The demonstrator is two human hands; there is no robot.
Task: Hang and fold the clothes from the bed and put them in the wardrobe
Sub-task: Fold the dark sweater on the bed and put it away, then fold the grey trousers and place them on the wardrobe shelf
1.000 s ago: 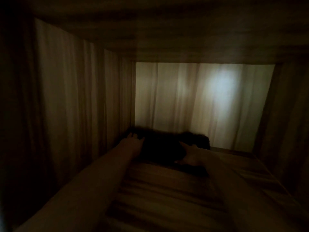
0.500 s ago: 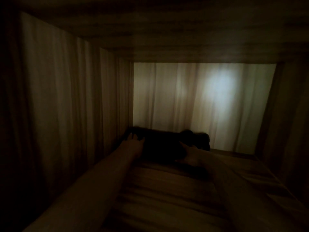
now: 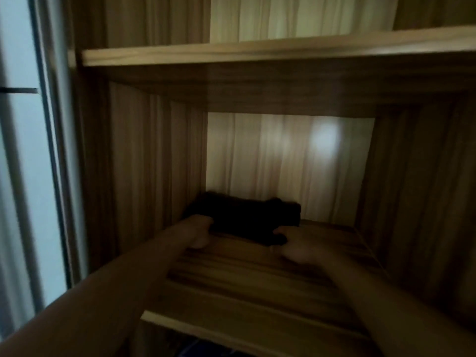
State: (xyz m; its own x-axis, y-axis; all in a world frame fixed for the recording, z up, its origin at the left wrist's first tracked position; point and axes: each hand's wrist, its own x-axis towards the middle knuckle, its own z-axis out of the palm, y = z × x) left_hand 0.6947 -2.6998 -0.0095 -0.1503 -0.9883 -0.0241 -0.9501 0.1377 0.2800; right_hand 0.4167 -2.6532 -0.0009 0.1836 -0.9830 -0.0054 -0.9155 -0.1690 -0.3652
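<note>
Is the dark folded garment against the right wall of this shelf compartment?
No, the dark folded garment lies in the back left corner, clear of the right wall.

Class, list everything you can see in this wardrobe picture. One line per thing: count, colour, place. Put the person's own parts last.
folded garment: one, dark, rear left of the shelf
shelf: one, brown wood grain, under the garment
upper shelf: one, lighter wood, above the compartment
back panel: one, pale, behind the garment, bright light patch on it
outer surface: one, pale grey, far left
left hand: one, at the garment's front left edge, grip unclear
right hand: one, at the garment's front right edge, grip unclear
</note>
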